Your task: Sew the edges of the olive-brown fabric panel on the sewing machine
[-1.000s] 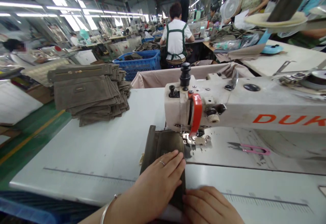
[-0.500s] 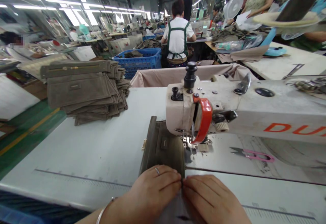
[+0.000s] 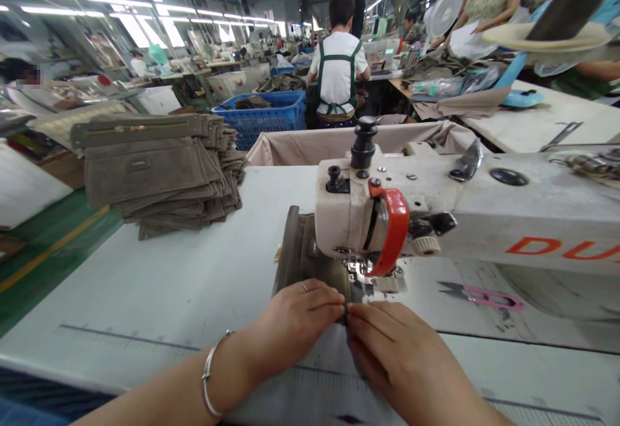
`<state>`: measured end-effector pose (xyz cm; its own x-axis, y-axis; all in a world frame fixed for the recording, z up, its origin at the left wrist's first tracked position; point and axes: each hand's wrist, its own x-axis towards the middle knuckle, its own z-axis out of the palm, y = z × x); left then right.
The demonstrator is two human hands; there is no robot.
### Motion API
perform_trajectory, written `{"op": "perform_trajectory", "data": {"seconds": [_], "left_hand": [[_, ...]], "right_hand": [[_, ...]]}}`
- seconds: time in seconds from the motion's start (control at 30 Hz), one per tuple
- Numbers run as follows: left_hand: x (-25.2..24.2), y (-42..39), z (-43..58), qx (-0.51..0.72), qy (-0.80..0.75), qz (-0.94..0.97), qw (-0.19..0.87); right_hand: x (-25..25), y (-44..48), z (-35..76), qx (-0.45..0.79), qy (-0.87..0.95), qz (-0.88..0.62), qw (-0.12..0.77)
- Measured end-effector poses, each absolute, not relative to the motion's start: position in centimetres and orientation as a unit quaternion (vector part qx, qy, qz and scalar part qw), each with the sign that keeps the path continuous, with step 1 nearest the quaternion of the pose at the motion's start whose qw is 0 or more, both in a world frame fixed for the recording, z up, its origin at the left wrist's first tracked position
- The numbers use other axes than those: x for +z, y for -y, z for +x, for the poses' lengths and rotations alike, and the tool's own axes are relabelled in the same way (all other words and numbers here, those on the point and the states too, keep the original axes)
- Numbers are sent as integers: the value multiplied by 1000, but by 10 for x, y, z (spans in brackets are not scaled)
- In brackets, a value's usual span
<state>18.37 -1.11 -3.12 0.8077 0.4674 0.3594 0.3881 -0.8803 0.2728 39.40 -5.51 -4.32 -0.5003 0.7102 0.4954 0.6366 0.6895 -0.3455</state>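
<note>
An olive-brown fabric pouch panel (image 3: 298, 259) lies under the head of the sewing machine (image 3: 349, 210), its right edge at the presser foot (image 3: 357, 268). It has a small label and a gold zipper pull on its left side. My left hand (image 3: 295, 323), with a ring and a silver bangle, presses closed fingers on the panel's near right corner. Across from it, my right hand (image 3: 402, 342) pinches the same edge with its fingertips. The two sets of fingertips nearly touch. Both thumbs are hidden.
A pile of similar brown panels (image 3: 155, 174) sits at the table's left. Pink-handled thread snips (image 3: 484, 295) lie right of the needle. Beyond the table are a pink cloth-lined bin (image 3: 290, 145), a blue basket (image 3: 264, 119) and a person in a green apron (image 3: 339, 71).
Both hands have moved forward, toward the machine, together with the panel. More of the panel has passed beneath the machine head, and more of my left forearm shows.
</note>
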Motion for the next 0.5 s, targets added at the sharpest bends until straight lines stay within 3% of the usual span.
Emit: {"op": "perform_trajectory", "data": {"seconds": [0.33, 0.5], "left_hand": [[-39, -16, 185, 220, -252, 940, 71], [-38, -30, 188, 211, -265, 939, 56]], "right_hand": [[-43, 27, 401, 46, 883, -407, 228], [-48, 22, 400, 30, 878, -414, 241]]}}
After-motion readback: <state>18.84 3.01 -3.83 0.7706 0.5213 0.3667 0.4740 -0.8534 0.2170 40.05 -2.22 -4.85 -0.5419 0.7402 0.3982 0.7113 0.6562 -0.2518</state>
